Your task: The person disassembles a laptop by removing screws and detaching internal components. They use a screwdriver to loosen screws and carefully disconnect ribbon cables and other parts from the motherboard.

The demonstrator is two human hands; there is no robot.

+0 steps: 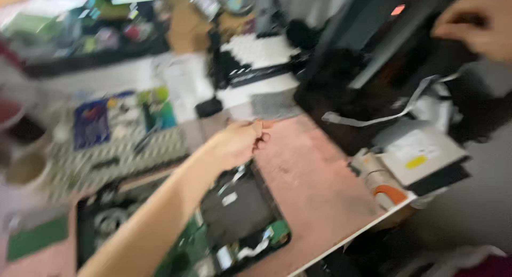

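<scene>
Pic's blurry, so small stuff is hard to make out. Everything's sitting on a pinkish work mat [314, 186] w/ a white front edge, and I'm placing the rest off that. The left hand [237, 142] is hovering over the mat's middle, fingers curled in w/ thumb and fingertips [260, 128] pressed together as if pinching something tiny; can't tell what, if anything. Just under that forearm, at the mat's near side, an opened laptop base [234, 213] is lying w/ green circuit board showing. The right hand [477, 23] is resting at the far right beyond the mat, fingers bent and gripping the edge of a black casing [384, 47] standing tilted. At the mat's right edge a grey optical drive [421, 154] is lying flat, a pale ribbon cable [373, 117] trailing just behind it. Left of the mat, a patterned tray [122, 149] is holding small tools; behind it, cluttered bins [90, 26].
</scene>
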